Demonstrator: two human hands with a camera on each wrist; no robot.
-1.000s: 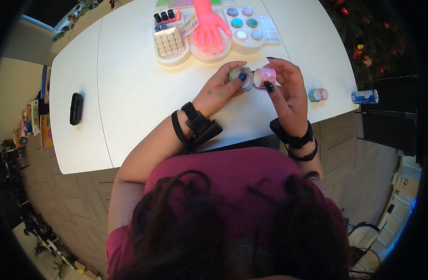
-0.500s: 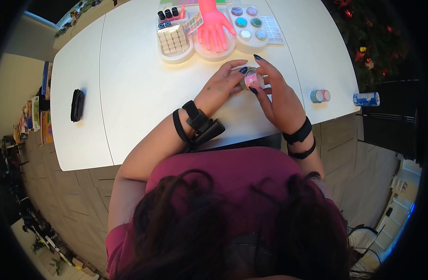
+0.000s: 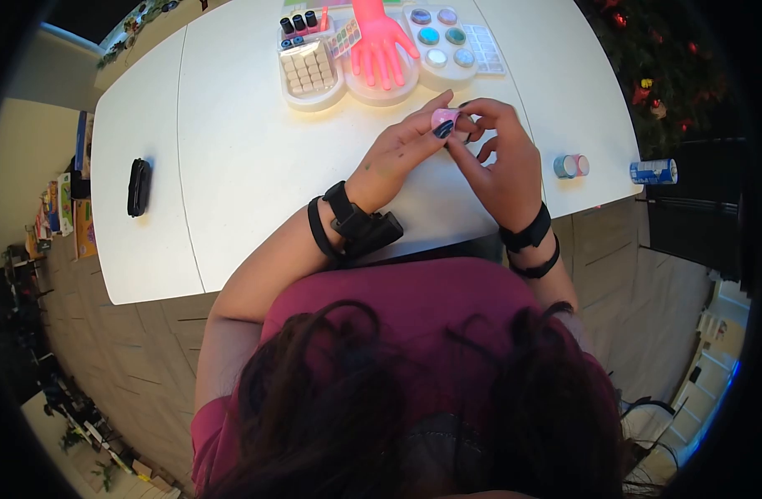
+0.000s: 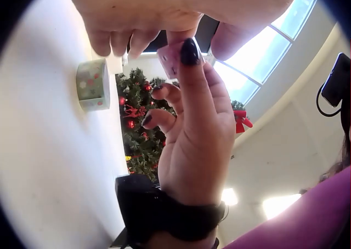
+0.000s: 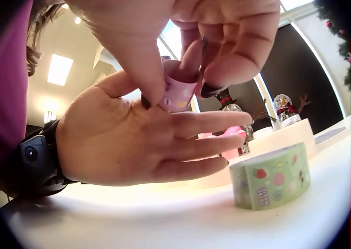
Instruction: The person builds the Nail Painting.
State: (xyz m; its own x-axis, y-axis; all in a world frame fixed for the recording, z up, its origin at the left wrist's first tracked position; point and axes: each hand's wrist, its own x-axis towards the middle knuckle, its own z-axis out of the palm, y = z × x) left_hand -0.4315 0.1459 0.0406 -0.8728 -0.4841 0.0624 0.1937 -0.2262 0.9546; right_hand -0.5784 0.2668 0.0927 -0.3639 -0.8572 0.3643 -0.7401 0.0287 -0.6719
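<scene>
A pink roll of patterned tape (image 5: 178,96) sits around the index finger of my left hand (image 3: 389,158). The other left fingers reach out straight below it in the right wrist view. My right hand (image 3: 510,166) pinches the roll between thumb and fingers, its dark thumbnail (image 4: 190,52) lying against the pink side in the left wrist view. Standing on its edge on the white table, just beyond the left fingertips, is a green roll of tape (image 5: 274,180) with small printed pictures. In the head view the hands hide it.
Farther back, a pink model hand (image 3: 383,54) stands between a tray of small white blocks (image 3: 308,71) and a holder with several round pots (image 3: 437,40). Two more tape rolls (image 3: 566,166) and a blue can (image 3: 653,172) stand right; a black case (image 3: 138,187) lies left.
The left hand has let go of the green roll, which now stands on the table. The right hand has brought the pink roll leftward onto the left index finger.
</scene>
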